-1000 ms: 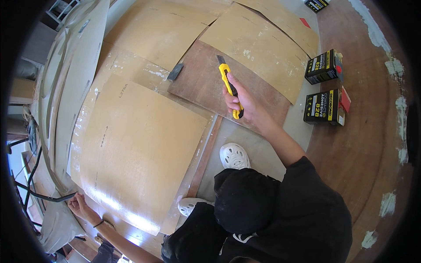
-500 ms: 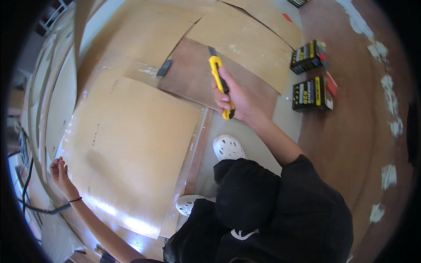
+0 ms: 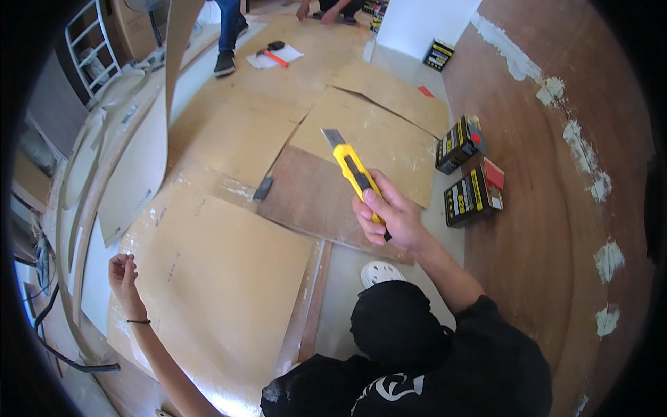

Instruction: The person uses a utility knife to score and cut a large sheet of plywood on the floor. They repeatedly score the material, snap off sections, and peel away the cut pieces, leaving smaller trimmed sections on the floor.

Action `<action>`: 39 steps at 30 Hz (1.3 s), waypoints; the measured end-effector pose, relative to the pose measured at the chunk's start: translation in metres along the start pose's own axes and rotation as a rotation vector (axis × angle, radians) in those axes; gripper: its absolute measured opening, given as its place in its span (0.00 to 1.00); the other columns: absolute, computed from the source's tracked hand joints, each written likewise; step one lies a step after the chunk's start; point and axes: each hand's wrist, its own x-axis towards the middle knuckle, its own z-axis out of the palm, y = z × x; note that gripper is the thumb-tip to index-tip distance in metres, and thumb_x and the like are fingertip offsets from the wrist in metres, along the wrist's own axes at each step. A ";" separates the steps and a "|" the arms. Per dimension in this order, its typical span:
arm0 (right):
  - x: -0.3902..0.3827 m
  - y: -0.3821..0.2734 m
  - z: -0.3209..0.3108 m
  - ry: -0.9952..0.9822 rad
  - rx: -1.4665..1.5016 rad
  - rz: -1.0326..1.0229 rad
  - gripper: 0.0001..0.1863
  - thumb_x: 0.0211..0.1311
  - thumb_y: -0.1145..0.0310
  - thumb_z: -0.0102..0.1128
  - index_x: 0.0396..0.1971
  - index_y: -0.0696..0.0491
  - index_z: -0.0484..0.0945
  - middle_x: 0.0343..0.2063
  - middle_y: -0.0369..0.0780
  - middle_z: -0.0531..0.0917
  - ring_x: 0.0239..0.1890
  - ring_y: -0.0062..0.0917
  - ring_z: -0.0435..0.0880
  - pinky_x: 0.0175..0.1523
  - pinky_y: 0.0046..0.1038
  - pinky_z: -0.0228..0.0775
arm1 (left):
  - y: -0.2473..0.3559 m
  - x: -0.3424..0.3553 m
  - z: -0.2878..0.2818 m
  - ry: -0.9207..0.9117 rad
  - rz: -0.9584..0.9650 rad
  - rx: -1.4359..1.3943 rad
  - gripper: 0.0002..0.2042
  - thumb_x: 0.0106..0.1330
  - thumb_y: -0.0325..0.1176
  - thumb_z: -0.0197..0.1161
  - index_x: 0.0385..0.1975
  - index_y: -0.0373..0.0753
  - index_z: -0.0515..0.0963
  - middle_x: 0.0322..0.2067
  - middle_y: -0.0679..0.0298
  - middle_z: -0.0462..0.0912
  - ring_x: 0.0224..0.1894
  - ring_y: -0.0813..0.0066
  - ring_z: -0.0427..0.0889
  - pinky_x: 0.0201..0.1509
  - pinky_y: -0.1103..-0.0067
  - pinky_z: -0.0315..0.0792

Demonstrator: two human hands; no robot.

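Observation:
My right hand (image 3: 385, 208) grips a yellow box cutter (image 3: 353, 167), its blade pointing up and away, above a brown wooden board (image 3: 319, 201) among tan sheets (image 3: 358, 128). My left hand (image 3: 126, 278) is raised at the left edge of the nearest tan sheet (image 3: 208, 271), fingers curled together; I cannot make out whether they hold anything. A small dark grey block (image 3: 264, 187) lies at the brown board's left edge.
Black adhesive cans (image 3: 465, 198) stand along a wooden panel (image 3: 528, 243) at right. A red-handled tool (image 3: 276, 58) lies on white paper at the back, near a person's legs (image 3: 228, 31) and another person's hands (image 3: 326, 14). Curved strips (image 3: 90, 208) and a white ladder (image 3: 90, 55) are at left.
My view has tilted up, bringing other people and the tool on paper into sight. My left hand has risen away from the black bar. The box cutter stays in my right hand.

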 end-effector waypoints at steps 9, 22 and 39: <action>-0.012 0.005 -0.095 -0.002 0.094 0.064 0.16 0.76 0.55 0.42 0.51 0.52 0.64 0.21 0.32 0.70 0.14 0.11 0.65 0.19 0.18 0.66 | 0.011 -0.009 0.018 0.160 -0.098 0.156 0.04 0.66 0.33 0.63 0.36 0.44 0.75 0.31 0.73 0.78 0.29 0.88 0.72 0.30 0.89 0.64; -0.011 0.016 -0.224 0.054 0.427 0.105 0.32 0.70 0.76 0.46 0.71 0.47 0.49 0.39 0.38 0.70 0.32 0.18 0.72 0.37 0.22 0.70 | 0.027 0.033 0.147 0.197 -0.297 0.408 0.19 0.67 0.43 0.62 0.53 0.42 0.69 0.42 0.62 0.77 0.35 0.75 0.80 0.34 0.78 0.73; -0.170 0.161 -0.325 0.520 -1.424 0.420 0.41 0.51 0.79 0.55 0.70 0.51 0.58 0.61 0.54 0.62 0.65 0.47 0.59 0.68 0.42 0.52 | -0.002 0.026 0.212 0.268 0.087 0.739 0.14 0.70 0.37 0.56 0.27 0.33 0.73 0.18 0.64 0.71 0.22 0.78 0.72 0.27 0.78 0.66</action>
